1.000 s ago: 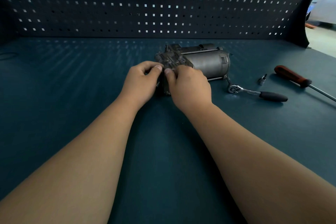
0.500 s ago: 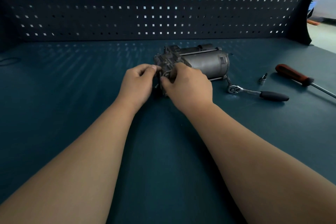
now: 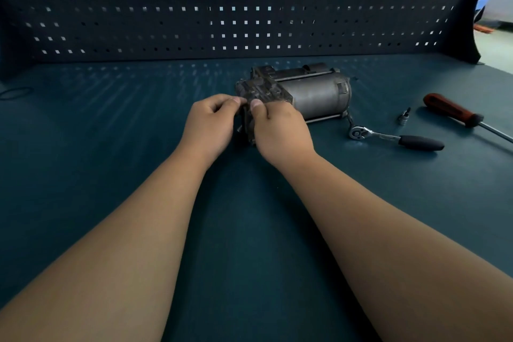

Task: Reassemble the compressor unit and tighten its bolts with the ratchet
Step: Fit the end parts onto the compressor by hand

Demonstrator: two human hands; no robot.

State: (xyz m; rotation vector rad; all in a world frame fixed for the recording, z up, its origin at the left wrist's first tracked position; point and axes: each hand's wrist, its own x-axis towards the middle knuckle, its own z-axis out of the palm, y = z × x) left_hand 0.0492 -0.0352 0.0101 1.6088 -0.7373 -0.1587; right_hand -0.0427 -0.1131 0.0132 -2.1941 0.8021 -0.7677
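The grey compressor unit (image 3: 313,94) lies on its side in the middle of the dark teal bench, its cylindrical body pointing right and a blocky dark head (image 3: 263,90) at its left end. My left hand (image 3: 209,125) pinches the head's near left edge with thumb and fingers. My right hand (image 3: 280,130) grips the head's near face, thumb on top. What lies under the fingers is hidden. The ratchet (image 3: 388,137), chrome head and black handle, rests on the bench just right of the unit, untouched.
A small socket bit (image 3: 404,116) stands right of the ratchet. A screwdriver (image 3: 455,114) with a red-brown handle lies at the far right. A dark pegboard (image 3: 222,8) walls the back. A thin dark ring (image 3: 15,91) lies far left.
Both hands have stayed on the compressor's head with small finger shifts; my right thumb is now on top next to the left thumb. The tools have not moved.
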